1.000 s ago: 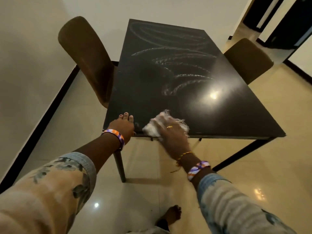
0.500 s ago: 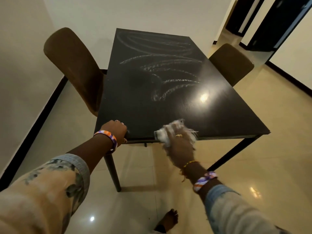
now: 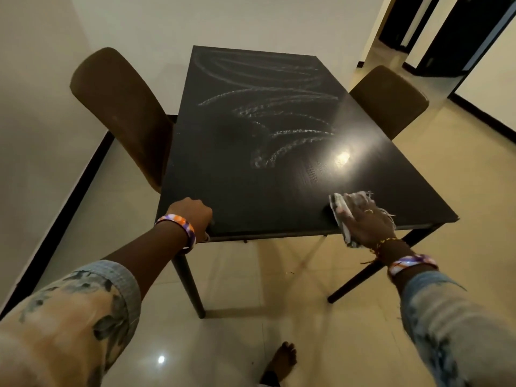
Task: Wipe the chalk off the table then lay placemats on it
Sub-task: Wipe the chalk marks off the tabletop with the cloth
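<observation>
A black rectangular table [image 3: 229, 169] stands in front of me. White chalk scribbles [image 3: 279, 118] cover its middle and far half, while the near strip looks dark and bare. My right hand [image 3: 365, 223] presses a white fringed cloth [image 3: 342, 203] flat on the table near the front right corner, with part of the cloth hanging over the edge. My left hand [image 3: 195, 216] curls over the table's front left corner, gripping the edge.
A brown chair [image 3: 120, 107] is tucked in on the table's left side and another brown chair [image 3: 391, 99] on its right. A wall runs along the left and behind. Glossy tiled floor [image 3: 279, 289] lies under me, with a dark doorway [image 3: 452, 32] at the far right.
My right hand has slid the cloth along the front edge from near the left corner to the right. My left hand went from flat on the tabletop to gripping the corner.
</observation>
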